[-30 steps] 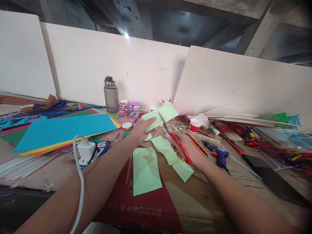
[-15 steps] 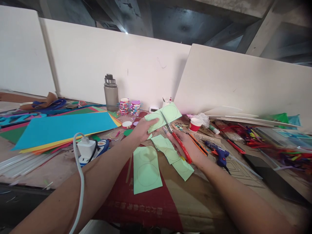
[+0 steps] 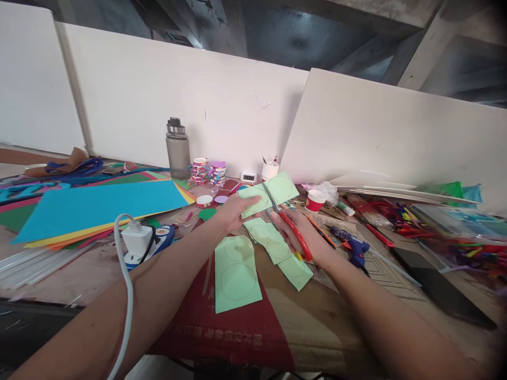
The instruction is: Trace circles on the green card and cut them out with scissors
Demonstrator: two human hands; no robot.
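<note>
My left hand [image 3: 233, 212] pinches the near left end of a light green paper strip [image 3: 282, 189], which has circles drawn on it in pencil. In my right hand [image 3: 303, 232] are red-handled scissors [image 3: 293, 230], their blades across the middle of the strip, between two circles. Below my hands, a green sheet with two drawn circles [image 3: 238, 282] lies flat on the cardboard. To its right, more green paper pieces [image 3: 273, 244] overlap, partly under my right hand.
Coloured sheets [image 3: 106, 208] and a white plug adapter [image 3: 137, 240] lie left. Behind stand a grey bottle [image 3: 178, 150], decorated paper cups [image 3: 199, 171] and a red-and-white cup [image 3: 316, 201]. Rightward are a blue glue gun [image 3: 354, 247], red pliers-like tool [image 3: 378, 233] and dark flat slab [image 3: 439, 285].
The strip has dipped slightly lower, and the scissors with it; the blades remain across its middle. The whole view has shifted a little. Both hands keep their hold.
</note>
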